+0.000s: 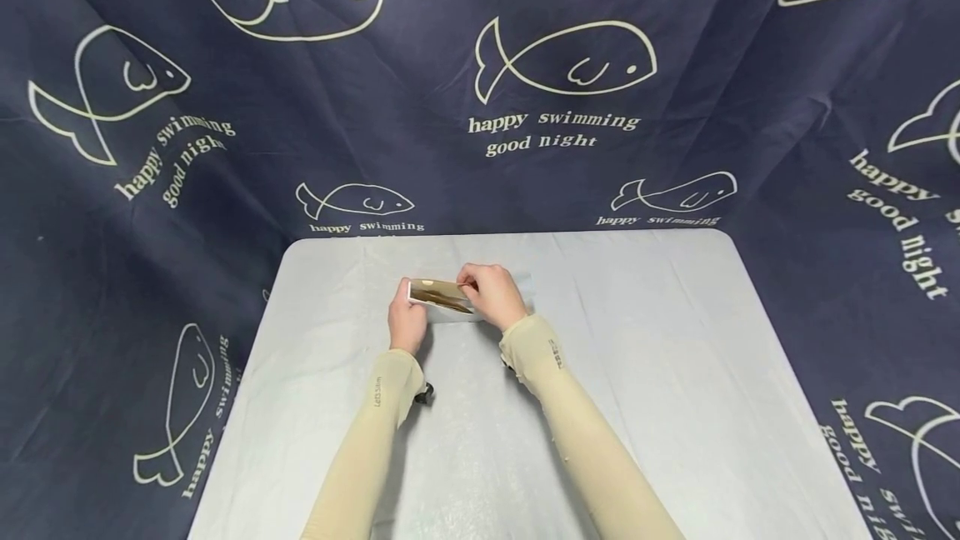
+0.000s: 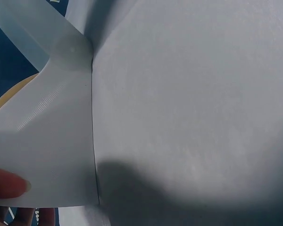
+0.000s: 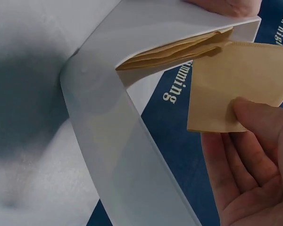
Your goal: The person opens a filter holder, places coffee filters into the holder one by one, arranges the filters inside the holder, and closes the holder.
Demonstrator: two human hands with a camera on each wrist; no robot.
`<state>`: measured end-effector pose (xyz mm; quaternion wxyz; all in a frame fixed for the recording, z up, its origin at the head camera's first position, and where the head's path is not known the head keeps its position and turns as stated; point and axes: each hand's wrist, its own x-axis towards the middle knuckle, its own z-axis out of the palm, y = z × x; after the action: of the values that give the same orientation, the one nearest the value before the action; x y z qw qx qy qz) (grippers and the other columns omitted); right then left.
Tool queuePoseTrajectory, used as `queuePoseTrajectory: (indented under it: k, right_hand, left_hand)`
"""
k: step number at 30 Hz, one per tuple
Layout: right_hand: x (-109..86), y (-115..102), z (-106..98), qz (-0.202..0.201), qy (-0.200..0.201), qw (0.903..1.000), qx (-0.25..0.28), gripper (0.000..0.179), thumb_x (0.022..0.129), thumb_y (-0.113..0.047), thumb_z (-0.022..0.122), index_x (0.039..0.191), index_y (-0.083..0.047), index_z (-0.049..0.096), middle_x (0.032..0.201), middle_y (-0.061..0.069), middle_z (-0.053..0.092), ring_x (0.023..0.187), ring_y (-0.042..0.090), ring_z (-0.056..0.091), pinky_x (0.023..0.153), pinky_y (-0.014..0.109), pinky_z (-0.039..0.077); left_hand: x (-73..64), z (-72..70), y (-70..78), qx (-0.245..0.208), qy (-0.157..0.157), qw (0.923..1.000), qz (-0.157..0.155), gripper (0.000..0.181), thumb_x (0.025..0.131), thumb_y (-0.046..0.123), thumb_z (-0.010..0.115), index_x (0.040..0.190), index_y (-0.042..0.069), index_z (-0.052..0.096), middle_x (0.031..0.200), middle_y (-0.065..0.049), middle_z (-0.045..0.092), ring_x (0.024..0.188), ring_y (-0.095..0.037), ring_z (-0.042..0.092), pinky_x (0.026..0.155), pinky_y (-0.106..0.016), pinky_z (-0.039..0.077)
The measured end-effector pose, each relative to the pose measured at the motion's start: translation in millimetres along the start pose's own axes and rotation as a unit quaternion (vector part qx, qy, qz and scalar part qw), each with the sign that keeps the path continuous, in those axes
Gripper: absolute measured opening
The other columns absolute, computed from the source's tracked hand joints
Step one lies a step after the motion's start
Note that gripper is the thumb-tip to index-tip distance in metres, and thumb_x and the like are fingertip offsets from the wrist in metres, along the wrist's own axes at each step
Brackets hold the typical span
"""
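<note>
In the head view my left hand [image 1: 406, 325] grips the left end of a white paper box [image 1: 448, 314], its open side facing up. The left wrist view shows a thumb [image 2: 8, 183] pressed on the box's smooth white wall [image 2: 42, 155]. Inside the box lies a stack of brown paper coffee filters [image 3: 172, 51], seen edge-on. My right hand [image 1: 497, 297] is over the box's right part. Between thumb and fingers it pinches one brown coffee filter [image 3: 217, 89] with a crimped edge, overlapping the box opening in the right wrist view.
A long pale flap [image 3: 127, 155] extends from the box's end. Under the hands is a table with a whitish cover [image 1: 660, 373]. A dark blue curtain [image 1: 525, 190] with fish drawings hangs behind and along both sides.
</note>
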<state>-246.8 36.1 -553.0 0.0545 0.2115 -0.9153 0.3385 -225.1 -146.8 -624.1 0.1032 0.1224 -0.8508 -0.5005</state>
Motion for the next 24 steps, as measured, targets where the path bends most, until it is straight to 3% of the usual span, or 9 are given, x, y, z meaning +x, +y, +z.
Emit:
queuePoseTrajectory:
  k: [8,24]
  right_hand:
    - [0.8,3,8,-0.003,-0.008,0.9998,-0.016,0.007,0.090,-0.004,0.075,0.088,-0.011,0.075,0.081,0.001,0.075,0.074,0.019,0.068,0.077,0.039,0.056]
    - [1.0,0,18,0.014,-0.052,0.9952,-0.082,0.011,0.087,-0.007,0.079,0.080,-0.014,0.074,0.076,-0.001,0.073,0.072,0.023,0.068,0.075,0.042,0.055]
  left_hand:
    - [0.0,0.5,-1.9,0.004,0.007,1.0000,-0.005,0.021,0.083,-0.001,0.048,0.100,0.008,0.055,0.101,-0.019,0.070,0.091,-0.041,0.060,0.085,-0.057,0.048]
    - [0.0,1.1,-2.9,0.009,0.004,0.9998,-0.016,0.022,0.085,0.001,0.047,0.104,0.009,0.056,0.103,-0.020,0.070,0.094,-0.042,0.061,0.086,-0.057,0.049]
